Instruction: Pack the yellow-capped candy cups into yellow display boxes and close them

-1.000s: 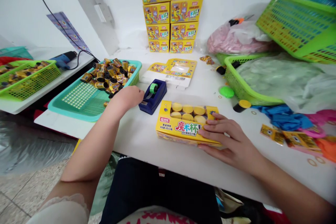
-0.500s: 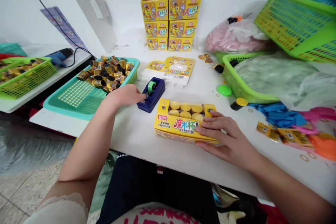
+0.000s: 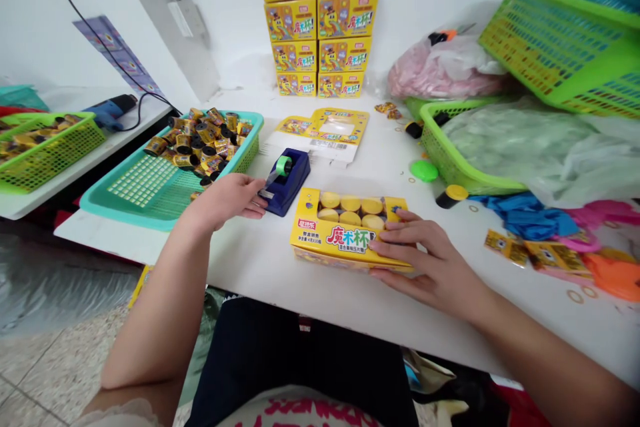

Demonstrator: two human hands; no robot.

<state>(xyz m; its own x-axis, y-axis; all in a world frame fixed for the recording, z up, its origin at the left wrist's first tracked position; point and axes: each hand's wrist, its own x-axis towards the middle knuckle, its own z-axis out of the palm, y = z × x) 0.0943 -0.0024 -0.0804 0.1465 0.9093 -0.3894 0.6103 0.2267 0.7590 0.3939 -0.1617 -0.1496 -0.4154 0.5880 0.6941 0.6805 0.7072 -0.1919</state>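
Observation:
My left hand (image 3: 231, 199) is at the front end of a dark blue tape dispenser (image 3: 294, 181), its thumb and forefinger closed on the end of clear tape (image 3: 273, 178). The strip stretches from the green-cored roll (image 3: 283, 165) to my fingertips. My right hand (image 3: 425, 257) lies with fingers spread against the right end of a yellow candy box (image 3: 327, 240), steadying it on the table. Through the box's window show several yellow round lids (image 3: 350, 203).
A teal basket (image 3: 135, 207) of small candy cups stands left. Flattened yellow cartons (image 3: 340, 127) lie behind the dispenser, below stacked yellow boxes (image 3: 295, 19). On the right are a green basket (image 3: 450, 160) with plastic bags, a black cup with yellow lid (image 3: 453, 196) and balloons (image 3: 530, 217).
My left hand has drawn back left and down from the dispenser, pulling a strip of tape off the roll. My right hand stays on the candy box.

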